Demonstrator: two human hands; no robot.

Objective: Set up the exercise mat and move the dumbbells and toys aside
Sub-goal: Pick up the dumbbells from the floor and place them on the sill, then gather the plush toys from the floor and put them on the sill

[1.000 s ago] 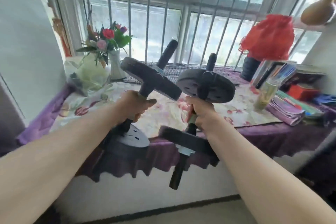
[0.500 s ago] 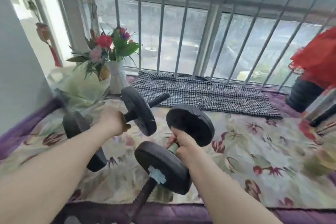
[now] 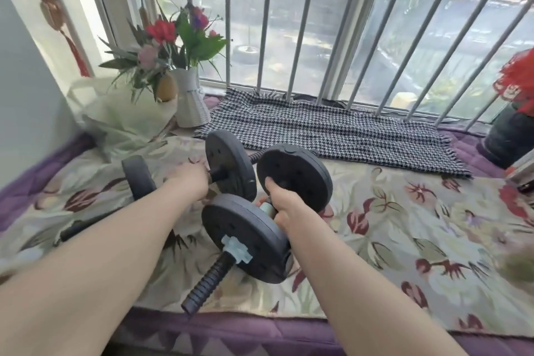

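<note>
Both your forearms reach forward from the bottom edge, bare, over the purple cover (image 3: 260,335) at the near rim of the ledge; your right hand (image 3: 281,206) is curled tightly round the handle of the right dumbbell (image 3: 248,243), thumb up against the inner face of the far plate, knuckles toward you; that dumbbell points away from you, its near plate on or just above the floral cloth (image 3: 390,246), a pale blue collar nut on the threaded end that juts back toward the ledge's edge; its far plate stands just beyond your fist.

Your left hand (image 3: 189,182) is wrapped over the bar of the left dumbbell (image 3: 228,172), fingers folded round it just beside the right-hand plate; this one lies crosswise, its other plate showing left of your wrist, the black bar end running out under your forearm; whether it rests fully on the cloth I cannot tell; the two weights sit close together, plates nearly touching.

No brand, label or lettering can be read on the plates or the nut.

Beyond them lies a houndstooth cloth (image 3: 332,130); at far left a white vase (image 3: 189,101) of flowers stands beside a pale bag (image 3: 121,115); behind everything, the window bars (image 3: 303,23).
</note>
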